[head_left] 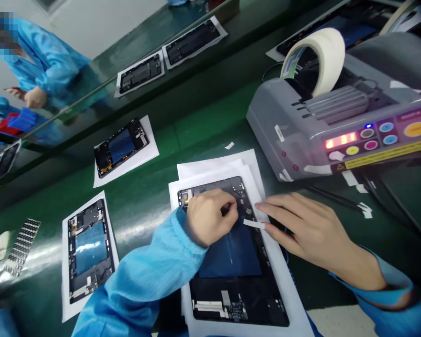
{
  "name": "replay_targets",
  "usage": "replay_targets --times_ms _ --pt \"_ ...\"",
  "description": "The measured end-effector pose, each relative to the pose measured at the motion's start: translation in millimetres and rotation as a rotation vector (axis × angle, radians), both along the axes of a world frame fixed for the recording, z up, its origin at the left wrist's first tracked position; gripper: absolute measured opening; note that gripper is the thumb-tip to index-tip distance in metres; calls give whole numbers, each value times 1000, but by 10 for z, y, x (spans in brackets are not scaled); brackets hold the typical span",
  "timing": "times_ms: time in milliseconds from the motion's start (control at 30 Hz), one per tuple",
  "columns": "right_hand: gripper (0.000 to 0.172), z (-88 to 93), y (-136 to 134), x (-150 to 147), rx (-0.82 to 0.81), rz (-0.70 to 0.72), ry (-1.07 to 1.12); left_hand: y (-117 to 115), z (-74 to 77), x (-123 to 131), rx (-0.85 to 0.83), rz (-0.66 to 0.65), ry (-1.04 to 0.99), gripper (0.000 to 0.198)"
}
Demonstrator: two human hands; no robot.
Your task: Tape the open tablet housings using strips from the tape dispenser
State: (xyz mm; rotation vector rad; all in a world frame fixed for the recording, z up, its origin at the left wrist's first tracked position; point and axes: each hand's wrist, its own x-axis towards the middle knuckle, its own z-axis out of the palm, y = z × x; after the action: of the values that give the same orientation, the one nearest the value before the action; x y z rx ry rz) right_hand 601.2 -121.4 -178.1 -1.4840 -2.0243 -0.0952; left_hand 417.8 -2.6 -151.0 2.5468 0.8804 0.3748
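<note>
An opened tablet (pixel 238 290) with a blue battery (pixel 243 262) lies on white paper sheets in front of me. My left hand (pixel 212 216) is over its upper part, fingers curled into a pinch; whatever they grip, if anything, is hidden beneath. My right hand (pixel 301 229) is at the tablet's right edge. A short white strip of tape (pixel 253 224) extends from its thumb tip across the tablet's edge, and the index finger is a little apart from the thumb.
A grey tape dispenser (pixel 277 126) with lit buttons stands at right, bearing a tape roll (pixel 331 58). More opened tablets (pixel 91 248) lie on paper at left and along the raised shelf. Tape scraps (pixel 366 210) lie by cables. Another person in blue (pixel 52 56) works across the bench.
</note>
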Motion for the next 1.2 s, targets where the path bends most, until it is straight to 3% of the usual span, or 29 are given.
replay_targets --times_ms 100,267,467,1033,1200 --pt "21 -22 -3 -4 -16 -8 8 -25 -47 30 -59 -49 -129 14" --pt "32 -81 77 6 -102 -27 -37 -30 -179 22 45 -133 -179 16" --pt "34 -51 276 32 -97 22 -115 -22 -173 10 9 -84 -235 15" --pt "32 -51 294 68 -170 120 -68 7 -170 -36 52 -75 -118 22" --pt "36 -38 255 12 -168 97 -201 -14 -171 -73 213 -127 -48 21"
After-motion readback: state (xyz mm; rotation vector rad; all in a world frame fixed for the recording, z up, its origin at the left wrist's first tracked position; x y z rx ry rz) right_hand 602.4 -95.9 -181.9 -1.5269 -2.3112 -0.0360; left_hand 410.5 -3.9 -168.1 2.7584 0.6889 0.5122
